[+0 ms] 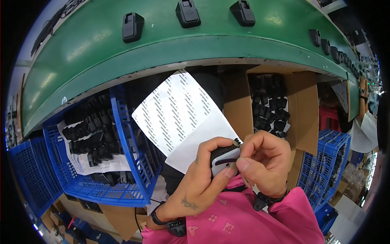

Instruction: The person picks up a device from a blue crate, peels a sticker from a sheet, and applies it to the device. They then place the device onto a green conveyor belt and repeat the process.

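My left hand (199, 179) is closed round a small device with a light-grey face and black sides (224, 160), which it holds above my lap. A dark, shiny strip crosses the grey face. At the device's right edge, my right hand (267, 162) is closed, with thumb and forefinger pinched together. Whatever lies between those fingertips is hidden or too small to name. Just beyond both hands lies a white sheet (174, 107) with rows of print; its nearer part is plain white.
Black plastic units (188, 14) stand spaced along a green work surface (89, 53). A blue crate (101, 195) at left and a cardboard box (306, 110) at right hold many small black parts. Another blue crate (325, 166) and a co-worker's arm (362, 95) are further right.
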